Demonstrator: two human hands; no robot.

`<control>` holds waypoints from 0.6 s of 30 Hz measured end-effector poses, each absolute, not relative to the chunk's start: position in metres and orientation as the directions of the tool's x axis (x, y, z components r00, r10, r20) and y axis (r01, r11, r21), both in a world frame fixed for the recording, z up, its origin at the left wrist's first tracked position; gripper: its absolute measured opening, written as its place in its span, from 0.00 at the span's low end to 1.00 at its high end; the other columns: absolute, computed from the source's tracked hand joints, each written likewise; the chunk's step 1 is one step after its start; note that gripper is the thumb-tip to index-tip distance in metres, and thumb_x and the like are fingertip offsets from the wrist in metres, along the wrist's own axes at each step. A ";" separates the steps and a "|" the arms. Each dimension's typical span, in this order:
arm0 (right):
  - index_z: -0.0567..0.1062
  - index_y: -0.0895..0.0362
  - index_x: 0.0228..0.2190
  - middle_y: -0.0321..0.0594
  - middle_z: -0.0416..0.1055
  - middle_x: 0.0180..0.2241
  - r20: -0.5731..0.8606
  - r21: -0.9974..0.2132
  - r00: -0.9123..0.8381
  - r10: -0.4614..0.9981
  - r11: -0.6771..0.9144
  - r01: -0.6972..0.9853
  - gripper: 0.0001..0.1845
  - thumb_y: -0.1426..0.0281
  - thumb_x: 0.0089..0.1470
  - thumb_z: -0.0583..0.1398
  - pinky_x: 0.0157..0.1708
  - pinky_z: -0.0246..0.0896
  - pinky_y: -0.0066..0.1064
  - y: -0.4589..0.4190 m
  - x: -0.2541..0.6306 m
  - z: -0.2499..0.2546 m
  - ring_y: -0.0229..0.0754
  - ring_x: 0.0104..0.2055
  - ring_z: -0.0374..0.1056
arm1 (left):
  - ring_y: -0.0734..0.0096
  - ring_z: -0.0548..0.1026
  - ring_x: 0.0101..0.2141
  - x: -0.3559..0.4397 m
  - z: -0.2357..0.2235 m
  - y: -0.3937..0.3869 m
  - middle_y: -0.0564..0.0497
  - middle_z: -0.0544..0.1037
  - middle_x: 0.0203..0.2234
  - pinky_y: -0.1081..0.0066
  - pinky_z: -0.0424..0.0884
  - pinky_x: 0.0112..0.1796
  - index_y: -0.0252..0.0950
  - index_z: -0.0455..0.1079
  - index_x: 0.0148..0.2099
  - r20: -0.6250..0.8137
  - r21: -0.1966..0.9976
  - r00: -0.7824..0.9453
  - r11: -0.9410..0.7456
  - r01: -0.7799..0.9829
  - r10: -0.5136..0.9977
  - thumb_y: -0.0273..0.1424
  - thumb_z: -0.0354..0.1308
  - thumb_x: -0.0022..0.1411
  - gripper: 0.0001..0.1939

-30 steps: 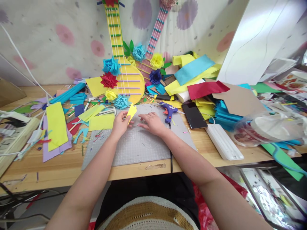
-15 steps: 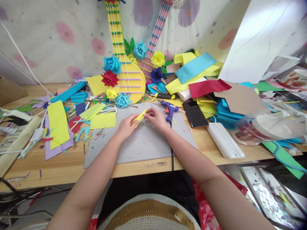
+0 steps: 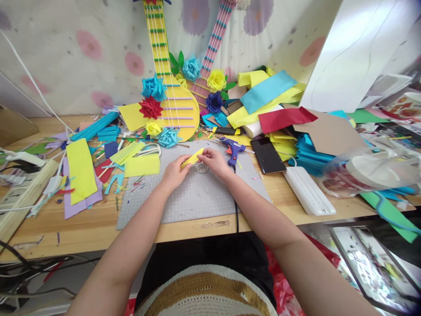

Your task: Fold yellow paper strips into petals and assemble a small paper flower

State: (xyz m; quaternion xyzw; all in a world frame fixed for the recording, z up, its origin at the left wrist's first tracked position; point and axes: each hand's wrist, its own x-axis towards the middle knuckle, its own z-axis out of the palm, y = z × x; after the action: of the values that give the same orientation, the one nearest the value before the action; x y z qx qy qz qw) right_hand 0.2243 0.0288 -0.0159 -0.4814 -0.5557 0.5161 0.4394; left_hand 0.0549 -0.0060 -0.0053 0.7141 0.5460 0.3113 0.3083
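Both hands hold one small yellow paper piece (image 3: 192,158) just above the grey cutting mat (image 3: 194,197). My left hand (image 3: 173,173) pinches its lower left end. My right hand (image 3: 213,161) pinches its upper right end. Under the hands a small round tape roll (image 3: 201,167) lies on the mat. A blue glue gun (image 3: 232,149) rests right of my right hand, at the mat's far right corner.
Yellow sheets (image 3: 142,165) and coloured scraps lie left of the mat. A black phone (image 3: 268,156) and a white power strip (image 3: 308,191) lie to the right. Paper guitars with flowers (image 3: 171,105) lean on the wall behind. Piles of coloured paper (image 3: 272,109) fill the back right.
My right hand has risen from the mat and taken the free end of the yellow piece. The piece has turned from upright to nearly flat between both hands.
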 end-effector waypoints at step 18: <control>0.63 0.54 0.30 0.31 0.70 0.23 0.093 -0.989 -0.156 0.983 0.110 0.103 0.12 0.61 0.47 0.58 0.27 0.58 0.28 0.028 0.224 -0.017 0.34 0.25 0.65 | 0.72 0.71 0.27 0.057 0.001 -0.008 0.50 0.78 0.35 0.72 0.66 0.32 0.37 0.65 0.51 0.107 0.703 0.236 -0.242 0.669 0.966 0.32 0.46 0.61 0.18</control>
State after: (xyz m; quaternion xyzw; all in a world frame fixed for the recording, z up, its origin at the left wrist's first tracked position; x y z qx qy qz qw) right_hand 0.2243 0.0278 -0.0169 -0.4617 -0.5884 0.4817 0.4567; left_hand 0.0567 -0.0080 0.0012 0.7384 0.5534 0.2749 0.2701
